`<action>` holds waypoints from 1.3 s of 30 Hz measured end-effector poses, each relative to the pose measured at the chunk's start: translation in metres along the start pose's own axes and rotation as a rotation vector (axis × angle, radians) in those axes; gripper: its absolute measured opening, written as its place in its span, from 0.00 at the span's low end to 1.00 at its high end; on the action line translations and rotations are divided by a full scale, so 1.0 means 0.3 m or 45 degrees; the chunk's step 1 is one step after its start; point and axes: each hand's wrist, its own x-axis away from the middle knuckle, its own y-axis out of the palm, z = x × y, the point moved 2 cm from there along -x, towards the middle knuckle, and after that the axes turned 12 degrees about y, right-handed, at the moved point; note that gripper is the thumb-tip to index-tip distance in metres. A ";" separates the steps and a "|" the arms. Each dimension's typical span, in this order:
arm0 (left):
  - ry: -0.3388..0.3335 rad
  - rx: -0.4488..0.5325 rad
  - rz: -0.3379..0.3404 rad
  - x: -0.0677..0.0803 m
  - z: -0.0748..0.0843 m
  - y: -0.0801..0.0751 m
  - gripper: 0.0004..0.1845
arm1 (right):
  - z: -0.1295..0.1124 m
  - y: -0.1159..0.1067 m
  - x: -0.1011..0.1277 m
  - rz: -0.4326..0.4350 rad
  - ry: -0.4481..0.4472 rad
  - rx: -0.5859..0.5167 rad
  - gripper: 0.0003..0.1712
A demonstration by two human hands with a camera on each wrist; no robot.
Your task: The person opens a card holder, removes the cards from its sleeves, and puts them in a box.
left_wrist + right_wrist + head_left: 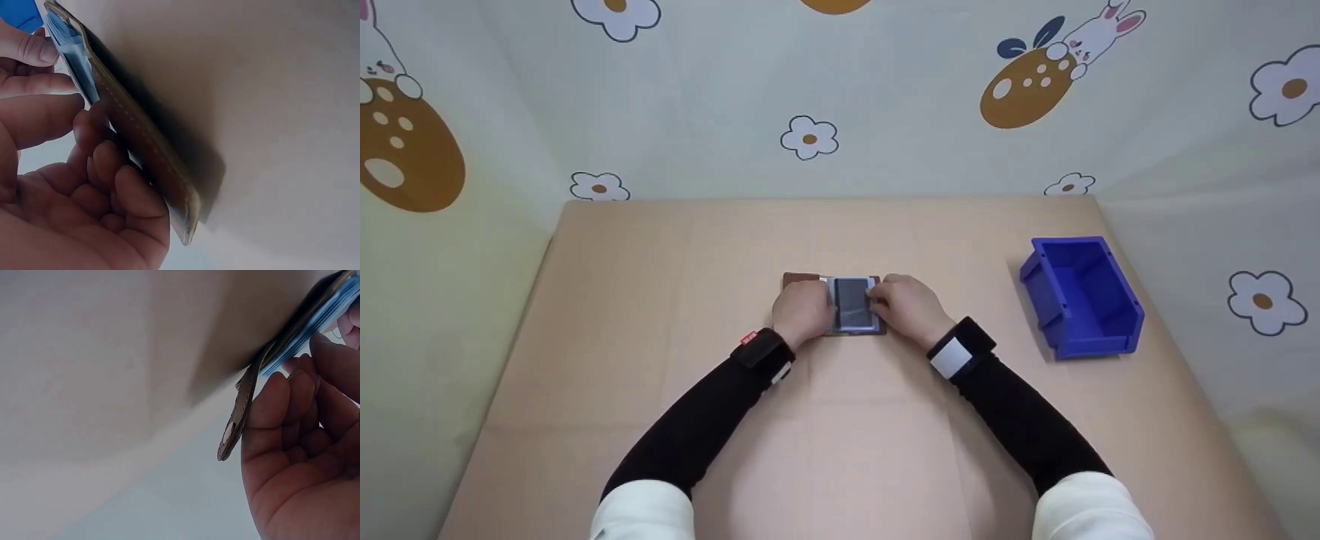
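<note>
Wallet [145, 143], brown with stitched edging, lies spread at mid-table, between both hands. Clear sleeves [853, 304] face up inside, stacked bluish edges visible in both wrist views. Left hand [802, 310] grips the wallet at its left part, fingers curled, thumb by the sleeves. Right hand [915, 307] pinches the wallet's right edge, thumb over the sleeves; tab [240, 417] with a pale spot sticks out beside its fingers. Black bands [962, 346] on both wrists, black sleeves below, white cuffs nearest the camera. Blue bin [1084, 300] well apart, table's right side. Table [660, 360] tan; patterned backdrop [697, 112] behind, flowers and rabbits.
</note>
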 end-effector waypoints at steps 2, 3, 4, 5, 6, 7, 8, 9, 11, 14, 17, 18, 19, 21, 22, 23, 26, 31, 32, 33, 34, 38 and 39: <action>-0.020 0.022 -0.015 -0.002 -0.005 0.006 0.10 | -0.001 0.000 0.001 -0.004 -0.003 0.002 0.12; -0.028 0.031 -0.020 -0.003 -0.008 0.008 0.11 | -0.002 -0.001 0.001 -0.007 -0.003 0.003 0.11; -0.037 0.046 -0.027 -0.005 -0.011 0.010 0.12 | -0.002 0.000 0.001 -0.009 -0.006 0.005 0.11; -0.048 0.059 -0.033 -0.006 -0.014 0.012 0.13 | -0.002 0.000 0.002 -0.012 -0.007 0.004 0.11; -0.061 0.070 -0.043 -0.008 -0.016 0.014 0.14 | -0.002 0.000 0.002 -0.012 -0.007 0.004 0.11; -0.078 0.083 -0.051 -0.009 -0.019 0.015 0.15 | -0.003 0.000 0.003 -0.011 -0.008 0.004 0.11; -0.094 0.099 -0.061 -0.010 -0.021 0.016 0.15 | -0.002 0.001 0.003 -0.012 -0.005 0.003 0.11; -0.112 0.112 -0.071 -0.011 -0.022 0.016 0.15 | -0.003 0.001 0.003 -0.013 -0.002 0.002 0.11; -0.150 0.133 -0.091 -0.014 -0.022 0.013 0.16 | -0.004 0.001 0.003 -0.014 0.002 -0.001 0.11; -0.204 0.177 -0.119 -0.019 -0.021 0.007 0.16 | -0.005 0.001 0.003 -0.014 0.008 0.003 0.11; -0.241 0.212 -0.134 -0.024 -0.021 -0.001 0.16 | -0.005 0.001 0.003 -0.009 0.008 0.009 0.12; -0.247 0.221 -0.137 -0.026 -0.022 -0.004 0.15 | -0.005 0.002 0.003 -0.008 0.008 0.012 0.12; -0.253 0.227 -0.139 -0.027 -0.022 -0.007 0.14 | -0.005 0.002 0.002 -0.008 0.009 0.015 0.12; -0.259 0.240 -0.143 -0.029 -0.021 -0.011 0.12 | -0.005 0.001 0.002 -0.007 0.010 0.018 0.11; -0.261 0.245 -0.144 -0.029 -0.021 -0.012 0.11 | -0.005 0.001 0.003 -0.007 0.011 0.018 0.11; -0.265 0.252 -0.145 -0.030 -0.021 -0.012 0.10 | -0.005 0.000 0.003 -0.008 0.012 0.017 0.11; -0.269 0.258 -0.147 -0.031 -0.021 -0.009 0.10 | -0.005 -0.001 0.004 -0.010 0.019 0.007 0.11; -0.274 0.237 -0.136 -0.030 -0.021 0.000 0.09 | -0.006 0.001 0.004 -0.006 0.040 -0.010 0.11; -0.274 0.231 -0.133 -0.030 -0.021 0.001 0.09 | -0.007 0.001 0.004 -0.001 0.046 -0.011 0.11; -0.273 0.225 -0.129 -0.030 -0.022 0.002 0.09 | -0.008 0.001 0.004 0.004 0.049 -0.011 0.10; -0.274 0.221 -0.128 -0.030 -0.022 0.003 0.09 | -0.009 0.001 0.004 0.009 0.052 -0.012 0.10; -0.278 0.211 -0.124 -0.028 -0.020 0.002 0.09 | -0.012 -0.002 0.004 0.022 0.062 -0.015 0.10; -0.276 0.208 -0.123 -0.028 -0.020 0.001 0.09 | -0.012 -0.003 0.004 0.022 0.067 -0.020 0.10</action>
